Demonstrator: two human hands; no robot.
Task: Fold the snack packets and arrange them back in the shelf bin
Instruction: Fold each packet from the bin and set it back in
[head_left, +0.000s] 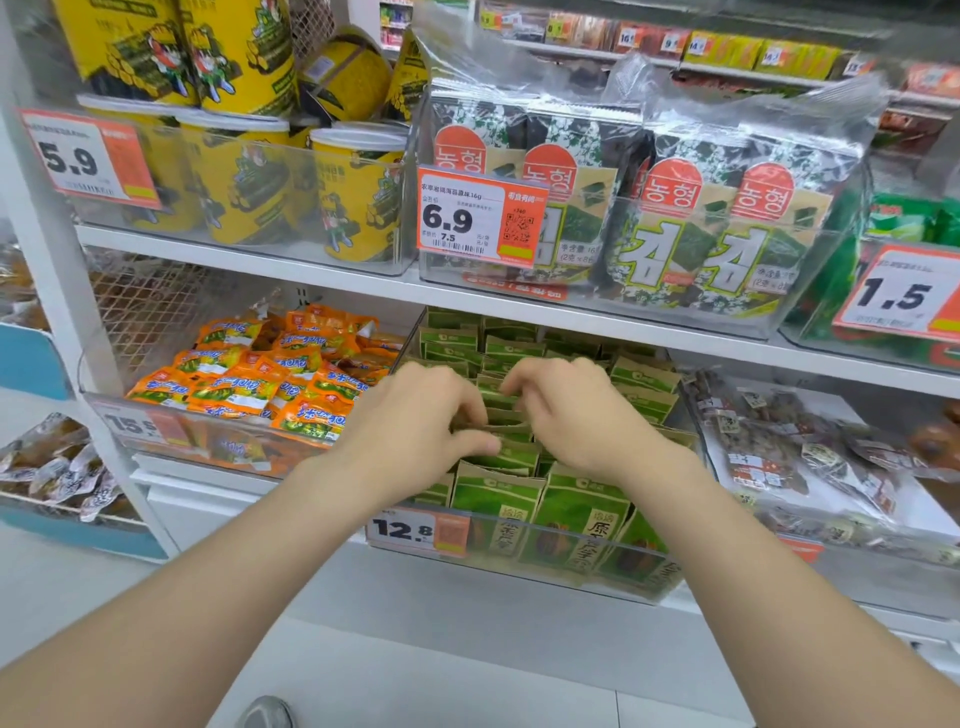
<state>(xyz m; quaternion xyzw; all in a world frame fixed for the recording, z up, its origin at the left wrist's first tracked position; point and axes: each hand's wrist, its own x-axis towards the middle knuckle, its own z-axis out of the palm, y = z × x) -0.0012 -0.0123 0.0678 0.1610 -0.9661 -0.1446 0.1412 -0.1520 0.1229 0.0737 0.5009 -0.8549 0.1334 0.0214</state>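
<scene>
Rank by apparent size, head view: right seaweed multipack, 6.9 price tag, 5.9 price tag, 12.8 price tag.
1. Right seaweed multipack: clearly largest.
2. 6.9 price tag and 5.9 price tag: look about alike, so not ranked against each other.
3. 12.8 price tag: smallest.

Price tags: 5.9 tag (78, 156) on yellow-cup bin (400, 260); 6.9 tag (480, 218) (plus 7.5, 16g) on seaweed bin (769, 322); 1.5 tag (901, 293) on far-right bin (810, 335); 15 tag (137, 426), partly blurred, on orange-packet bin (218, 449); 12.8 tag (415, 530) on front bin (597, 582) of green packets (493, 499). Seaweed packs (727, 223) carry large 김. Top-shelf tags (670, 44) unreadable.
</scene>
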